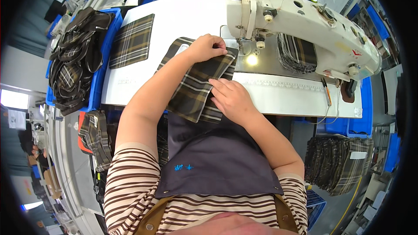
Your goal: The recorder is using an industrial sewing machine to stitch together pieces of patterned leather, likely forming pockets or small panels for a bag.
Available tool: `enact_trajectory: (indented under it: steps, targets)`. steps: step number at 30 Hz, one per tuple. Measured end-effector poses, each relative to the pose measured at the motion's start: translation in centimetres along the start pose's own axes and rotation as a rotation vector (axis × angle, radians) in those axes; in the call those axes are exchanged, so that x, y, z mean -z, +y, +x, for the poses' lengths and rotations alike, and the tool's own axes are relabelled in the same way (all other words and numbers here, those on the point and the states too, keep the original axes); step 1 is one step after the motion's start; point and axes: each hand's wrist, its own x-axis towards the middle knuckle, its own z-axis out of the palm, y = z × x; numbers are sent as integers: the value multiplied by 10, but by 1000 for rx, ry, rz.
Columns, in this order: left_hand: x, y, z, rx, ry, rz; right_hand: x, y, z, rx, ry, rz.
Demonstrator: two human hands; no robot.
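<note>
Two dark plaid fabric panels (191, 91) lie one over the other at the table's front edge, left of the sewing machine's needle. My left hand (208, 48) pinches their far right corner, close to the presser foot (246, 48). Lower down, my right hand (234, 101) grips the right edge of the panels, its thumb hidden. The near end of the cloth hangs over the table edge above my dark apron. A small white patch (182, 48) shows on the cloth beside my left wrist.
The white sewing machine (305, 21) spans the right side, with stacked plaid pieces (297, 54) under its arm. Another plaid panel (132, 41) lies left. A blue bin (104, 56) holds sewn pieces. Orange-handled snips (326, 92) lie right; more plaid pieces (339, 163) hang below.
</note>
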Motion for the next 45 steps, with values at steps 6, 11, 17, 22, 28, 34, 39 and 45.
enact_trajectory:
  steps: [6, 11, 17, 22, 28, 34, 39, 45]
  targets:
    - [-18, 7, 1, -119, 199, 191, 12, 3, -13, -64, -31, -6]
    - [-23, 13, 9, -19, 152, 143, 12, 4, -17, -101, -59, -7]
    - [-30, 21, 13, 69, 238, 185, 21, 3, -15, -107, -63, -112]
    - [-35, 24, 13, 9, 272, 343, 15, 5, -23, -162, -83, -57]
    - [-37, 26, 12, 144, 243, 280, 12, 5, -25, -155, -103, -25]
    - [-34, 33, 17, 198, 213, 266, 13, 4, -28, -151, -78, -23]
    - [-34, 35, 19, 210, 225, 282, 12, 5, -28, -156, -57, -38]
    - [-35, 36, 18, 198, 255, 296, 11, 5, -28, -180, -48, -38]
